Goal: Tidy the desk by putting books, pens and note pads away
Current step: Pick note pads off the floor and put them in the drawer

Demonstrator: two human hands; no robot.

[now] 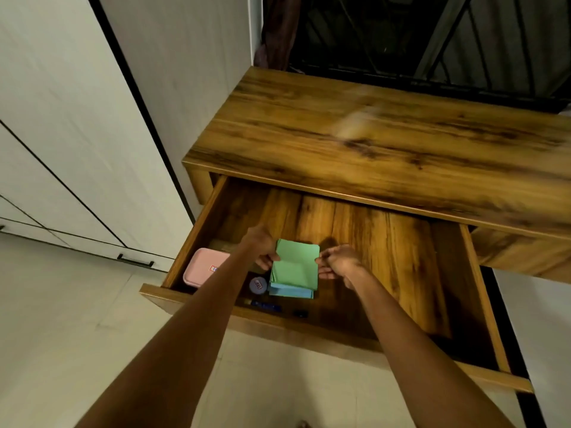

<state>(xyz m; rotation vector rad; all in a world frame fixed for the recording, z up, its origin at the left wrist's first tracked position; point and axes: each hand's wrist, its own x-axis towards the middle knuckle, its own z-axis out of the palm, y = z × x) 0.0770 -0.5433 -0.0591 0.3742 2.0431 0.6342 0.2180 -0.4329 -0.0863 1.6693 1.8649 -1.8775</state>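
- Nearest me, both bare forearms reach down and forward from the bottom edge; elbows and upper arms are cut off by the frame.
- Just inside the drawer (482, 291) front wall I see a dark blue pen-like item (266, 306) lying crosswise and a small black object (300, 313) beside it; both sit in shadow and I cannot make out what they are exactly.
- A round lid (258, 285) with a blurred label sits just left of the pads, and a pink case (202, 267) lies in the drawer's left near corner, its right part hidden behind my left forearm.
- The note pads (295, 268) are a green stack resting on a blue one in the left half of the open drawer; the long axis runs away from me, tilted slightly right, and only the blue pad's near edge shows.
- My left hand (261, 248) pinches the green pad's left edge, fingers curled; the thumb is partly hidden.
- My right hand (338, 262) closes narrowly on the pad's right edge, fingertips touching it.
- Beyond, the wooden counter (386, 143) shows a pale blurred smear I cannot identify.
- Farthest, white cabinet doors (77, 134) stand left, and a dark grille (448, 41) behind is hard to read.
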